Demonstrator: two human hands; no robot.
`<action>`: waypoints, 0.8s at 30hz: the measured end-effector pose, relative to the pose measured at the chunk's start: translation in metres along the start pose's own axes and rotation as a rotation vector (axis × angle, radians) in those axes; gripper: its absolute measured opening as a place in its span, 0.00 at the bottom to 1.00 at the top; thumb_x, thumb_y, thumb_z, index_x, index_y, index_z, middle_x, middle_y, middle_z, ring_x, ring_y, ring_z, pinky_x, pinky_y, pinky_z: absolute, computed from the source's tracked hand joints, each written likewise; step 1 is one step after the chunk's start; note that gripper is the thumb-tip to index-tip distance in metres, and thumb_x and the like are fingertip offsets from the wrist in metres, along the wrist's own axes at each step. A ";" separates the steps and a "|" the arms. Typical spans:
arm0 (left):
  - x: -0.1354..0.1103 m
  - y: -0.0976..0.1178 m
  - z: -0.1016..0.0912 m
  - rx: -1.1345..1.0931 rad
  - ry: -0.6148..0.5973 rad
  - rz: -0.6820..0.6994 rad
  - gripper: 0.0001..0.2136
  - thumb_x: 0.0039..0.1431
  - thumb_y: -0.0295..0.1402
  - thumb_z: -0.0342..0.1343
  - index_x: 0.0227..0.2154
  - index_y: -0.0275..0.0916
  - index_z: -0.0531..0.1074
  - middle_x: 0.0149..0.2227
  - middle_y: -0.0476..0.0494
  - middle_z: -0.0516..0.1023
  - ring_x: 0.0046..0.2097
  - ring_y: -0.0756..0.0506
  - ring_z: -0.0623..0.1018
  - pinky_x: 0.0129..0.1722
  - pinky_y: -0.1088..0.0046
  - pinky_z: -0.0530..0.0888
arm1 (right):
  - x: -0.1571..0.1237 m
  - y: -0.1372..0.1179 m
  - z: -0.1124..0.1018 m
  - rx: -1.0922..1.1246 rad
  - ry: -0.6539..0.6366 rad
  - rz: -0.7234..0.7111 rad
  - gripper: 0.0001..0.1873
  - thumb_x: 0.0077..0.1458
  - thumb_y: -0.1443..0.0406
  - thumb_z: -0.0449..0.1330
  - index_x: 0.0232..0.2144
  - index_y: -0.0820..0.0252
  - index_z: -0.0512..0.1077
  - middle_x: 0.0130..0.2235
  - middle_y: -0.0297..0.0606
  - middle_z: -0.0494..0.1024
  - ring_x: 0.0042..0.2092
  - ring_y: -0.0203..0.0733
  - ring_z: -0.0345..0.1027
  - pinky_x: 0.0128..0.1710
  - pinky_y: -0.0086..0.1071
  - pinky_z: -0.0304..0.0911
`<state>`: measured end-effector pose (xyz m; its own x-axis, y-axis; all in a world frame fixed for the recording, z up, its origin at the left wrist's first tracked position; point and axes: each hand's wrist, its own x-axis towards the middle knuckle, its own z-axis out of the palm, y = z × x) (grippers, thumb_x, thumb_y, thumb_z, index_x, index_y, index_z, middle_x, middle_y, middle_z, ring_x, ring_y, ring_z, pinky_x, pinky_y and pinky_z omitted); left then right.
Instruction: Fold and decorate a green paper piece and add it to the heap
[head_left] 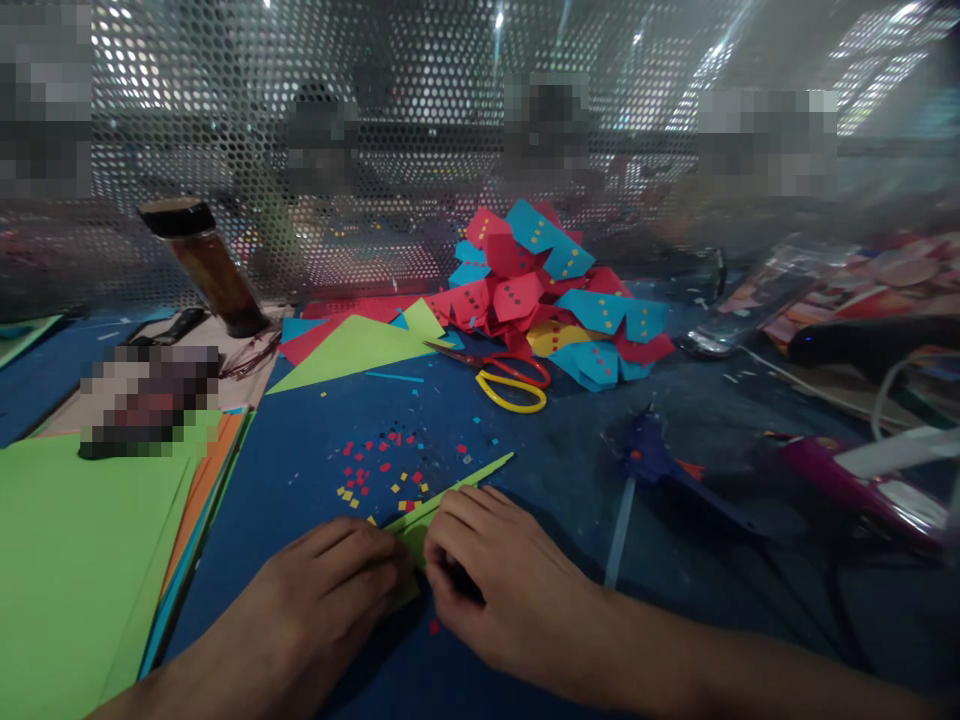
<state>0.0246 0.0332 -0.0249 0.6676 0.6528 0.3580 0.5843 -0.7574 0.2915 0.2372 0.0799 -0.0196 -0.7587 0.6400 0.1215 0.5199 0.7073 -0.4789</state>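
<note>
A folded piece of green paper (484, 472) lies aslant on the blue table, its narrow strip pointing up and to the right. My left hand (341, 570) is closed on its lower left part, with the fingertips hidden beneath the knuckles. My right hand (487, 560) presses on the paper just beside it, fingers curled and thumb tucked under. Tiny red, yellow and blue paper squares (386, 467) are scattered just beyond the hands. Farther back lie scissors (517, 375) with one red and one yellow handle loop, their blades spread slightly.
Behind the scissors rises a pile of folded red and blue paper pieces (517, 290). Green sheets (75, 560) are stacked at left, near a dark bottle (217, 270). A blue glue gun (675, 470) and its cord lie at right. A perforated metal screen (420, 200) stands behind.
</note>
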 end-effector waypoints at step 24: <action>0.006 -0.004 0.014 -0.221 0.087 -0.265 0.11 0.63 0.21 0.48 0.37 0.41 0.73 0.37 0.47 0.74 0.38 0.49 0.74 0.36 0.73 0.72 | 0.000 -0.001 -0.002 0.026 -0.008 0.011 0.04 0.54 0.71 0.55 0.28 0.60 0.64 0.34 0.35 0.71 0.38 0.39 0.61 0.41 0.35 0.57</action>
<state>0.0325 0.0399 -0.0363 0.4589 0.8304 0.3160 0.6115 -0.5532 0.5657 0.2372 0.0801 -0.0176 -0.7561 0.6453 0.1094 0.5178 0.6920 -0.5029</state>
